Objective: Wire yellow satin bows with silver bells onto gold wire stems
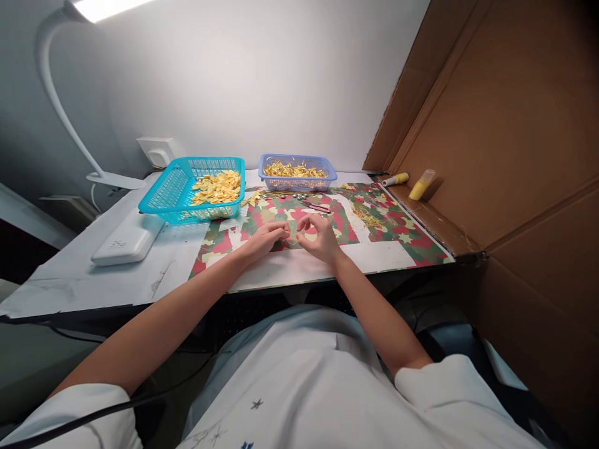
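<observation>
My left hand (271, 238) is over the camouflage-patterned sheet (344, 229), its fingers curled and pressed together. Whatever it may pinch is too small to make out. Just to its right, apart by a small gap, is my right hand (322, 240), thumb and index finger bent toward each other in a ring. Anything at those fingertips is too fine to see. Beyond the hands lie red-handled snips (319, 207) and several small shiny beads (297, 197). A yellow ribbon bow (253, 199) rests left of the beads.
A turquoise basket (161, 187) holds yellow bows; a blue basket (299, 183) holds gold-coloured pieces. Loose yellow threads (368, 217) lie at right. A white power bank (126, 240), a lamp (51, 81), glue-like tubes (422, 184) and a cardboard wall (515, 125) flank the table.
</observation>
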Motion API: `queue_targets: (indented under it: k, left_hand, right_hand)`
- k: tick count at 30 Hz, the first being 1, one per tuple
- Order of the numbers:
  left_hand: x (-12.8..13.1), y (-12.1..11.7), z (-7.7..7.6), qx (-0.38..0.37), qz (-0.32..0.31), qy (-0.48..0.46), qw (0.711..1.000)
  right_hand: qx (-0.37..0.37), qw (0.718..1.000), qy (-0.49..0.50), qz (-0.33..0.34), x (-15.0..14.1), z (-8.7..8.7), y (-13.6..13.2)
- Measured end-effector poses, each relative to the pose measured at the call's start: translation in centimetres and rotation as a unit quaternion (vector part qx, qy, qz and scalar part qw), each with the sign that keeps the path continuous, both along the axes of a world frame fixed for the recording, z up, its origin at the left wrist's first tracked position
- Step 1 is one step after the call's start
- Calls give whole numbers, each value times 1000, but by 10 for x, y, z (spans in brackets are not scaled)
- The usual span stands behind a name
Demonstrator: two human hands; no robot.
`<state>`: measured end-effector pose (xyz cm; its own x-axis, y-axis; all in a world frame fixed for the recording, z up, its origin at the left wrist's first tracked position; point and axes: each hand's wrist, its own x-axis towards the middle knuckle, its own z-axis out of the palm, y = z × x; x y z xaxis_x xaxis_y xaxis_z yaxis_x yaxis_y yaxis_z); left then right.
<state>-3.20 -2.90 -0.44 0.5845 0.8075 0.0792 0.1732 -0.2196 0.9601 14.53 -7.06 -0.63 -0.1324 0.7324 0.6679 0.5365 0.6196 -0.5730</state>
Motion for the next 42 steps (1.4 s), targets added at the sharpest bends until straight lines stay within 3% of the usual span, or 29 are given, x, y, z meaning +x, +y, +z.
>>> queue_targets:
  k: [13, 22, 42]
  left_hand:
    - [0, 2, -2, -5, 21, -8, 1000]
    - [1, 2, -3, -3, -1, -5, 1000]
    - [-2, 4, -8, -50, -19, -61, 997]
  right_hand:
    - [25, 999, -16, 15, 0, -1, 1]
    - [67, 997, -43, -10, -3, -2, -1]
    - [84, 996, -16, -24, -9, -5, -1]
